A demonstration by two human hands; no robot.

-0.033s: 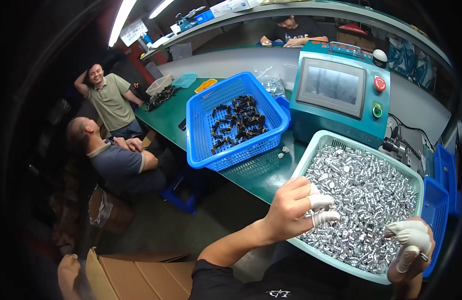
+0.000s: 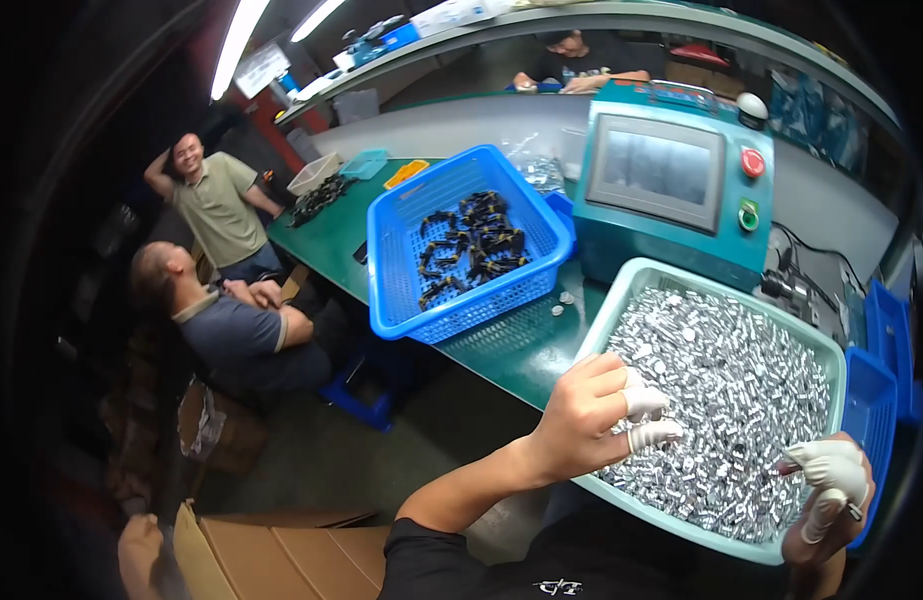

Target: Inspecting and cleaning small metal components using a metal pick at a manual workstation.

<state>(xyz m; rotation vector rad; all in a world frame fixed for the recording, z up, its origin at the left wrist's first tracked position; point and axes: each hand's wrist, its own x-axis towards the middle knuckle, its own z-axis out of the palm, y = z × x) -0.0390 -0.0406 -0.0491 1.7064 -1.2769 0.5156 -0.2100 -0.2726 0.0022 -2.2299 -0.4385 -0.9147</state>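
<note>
The left hand [image 2: 591, 415] rests on the near rim of the pale green tray [image 2: 621, 290] of small silver metal parts [image 2: 721, 390], its grip half curled with 2 capped fingertips touching them. The right hand [image 2: 831, 495] curls at the tray's right corner, apparently pinching 1 part.

A pale teal tray [image 2: 621, 300] sits on the green worktop [image 2: 521, 350] at the near edge, just before a teal machine; it brims with small shiny silver metal parts [image 2: 731, 390], heaped loosely edge to edge; a few strays lie on the worktop just beside its far-left corner.
</note>
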